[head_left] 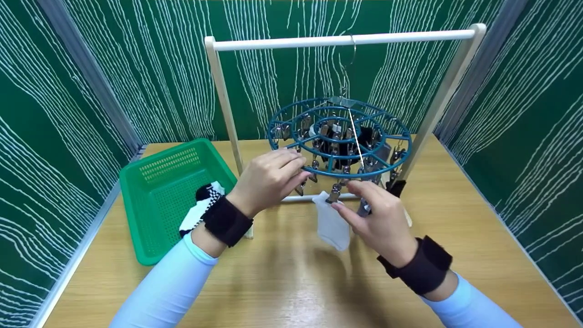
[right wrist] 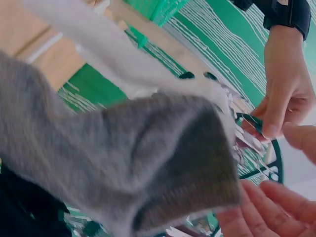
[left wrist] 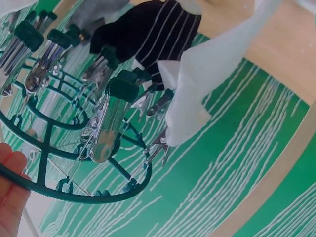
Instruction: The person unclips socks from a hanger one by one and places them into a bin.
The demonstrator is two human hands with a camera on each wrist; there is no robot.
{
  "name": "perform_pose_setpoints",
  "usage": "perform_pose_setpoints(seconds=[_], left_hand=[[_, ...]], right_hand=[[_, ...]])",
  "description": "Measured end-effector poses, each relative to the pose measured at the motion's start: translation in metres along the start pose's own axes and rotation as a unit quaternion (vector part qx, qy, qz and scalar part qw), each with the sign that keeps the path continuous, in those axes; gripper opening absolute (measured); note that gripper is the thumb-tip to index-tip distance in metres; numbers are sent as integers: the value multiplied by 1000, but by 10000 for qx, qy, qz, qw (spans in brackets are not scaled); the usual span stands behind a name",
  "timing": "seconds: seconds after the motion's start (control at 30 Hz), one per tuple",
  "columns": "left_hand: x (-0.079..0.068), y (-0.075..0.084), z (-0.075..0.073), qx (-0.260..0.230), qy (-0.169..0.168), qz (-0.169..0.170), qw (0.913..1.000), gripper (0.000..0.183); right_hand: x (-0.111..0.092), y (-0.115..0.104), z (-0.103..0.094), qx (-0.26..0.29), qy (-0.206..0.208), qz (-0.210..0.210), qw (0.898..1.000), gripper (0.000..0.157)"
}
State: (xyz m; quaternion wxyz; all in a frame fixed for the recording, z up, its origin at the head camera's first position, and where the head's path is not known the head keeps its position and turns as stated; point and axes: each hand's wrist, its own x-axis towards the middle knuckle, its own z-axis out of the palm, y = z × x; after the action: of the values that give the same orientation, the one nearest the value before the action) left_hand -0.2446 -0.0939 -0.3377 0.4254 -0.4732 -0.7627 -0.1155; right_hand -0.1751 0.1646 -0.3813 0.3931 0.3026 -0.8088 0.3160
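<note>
A round dark-teal clip hanger (head_left: 332, 174) hangs from the rack by its hook. My left hand (head_left: 273, 175) grips its near-left rim, fingers curled round it in the left wrist view. A white sock (head_left: 334, 228) hangs from a metal clip (head_left: 334, 193) at the near side. Beside that clip is my right hand (head_left: 382, 218), thumb and fingers apart; in the right wrist view nothing shows between them. A grey sock (right wrist: 148, 158) fills much of the right wrist view, close to the right fingers. In the left wrist view a black striped sock (left wrist: 158, 37) hangs among the clips.
A green basket (head_left: 131, 214) stands at the left, with a black-and-white sock (head_left: 200, 207) in it. The rack has a white top bar (head_left: 291, 43) and wooden legs (head_left: 437, 109) on either side. Green walls with white lines surround the wooden table (head_left: 282, 282).
</note>
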Motion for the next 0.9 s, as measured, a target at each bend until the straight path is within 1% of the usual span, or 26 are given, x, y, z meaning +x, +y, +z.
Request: perform_pose_setpoints(seconds=[0.07, 0.13, 0.3, 0.4, 0.5, 0.6, 0.8, 0.9], left_hand=[[-1, 0, 1, 2, 15, -11, 10000, 22], [-2, 0, 1, -20, 21, -40, 10000, 22], [-4, -2, 1, -80, 3, -92, 9999, 23], [-5, -2, 1, -110, 8, -125, 9999, 23], [-6, -2, 1, -109, 5, -174, 9998, 24], [-7, -2, 1, -77, 15, -210, 9997, 25], [-9, 0, 1, -2, 173, -321, 9993, 31], [-12, 1, 1, 126, 193, -369, 9991, 38]], right_hand=[[1, 1, 5, 82, -184, 211, 9996, 39], [3, 2, 9, 164, -387, 496, 9979, 34], [10, 4, 14, 340, -810, 1166, 9893, 28], [14, 4, 15, 499, -981, 1433, 9835, 28], [17, 5, 15, 704, -1064, 1577, 9792, 26], [18, 5, 16, 799, -1025, 1525, 9797, 23], [21, 6, 18, 687, -735, 1000, 9899, 16], [23, 8, 18, 632, -645, 819, 9925, 16]])
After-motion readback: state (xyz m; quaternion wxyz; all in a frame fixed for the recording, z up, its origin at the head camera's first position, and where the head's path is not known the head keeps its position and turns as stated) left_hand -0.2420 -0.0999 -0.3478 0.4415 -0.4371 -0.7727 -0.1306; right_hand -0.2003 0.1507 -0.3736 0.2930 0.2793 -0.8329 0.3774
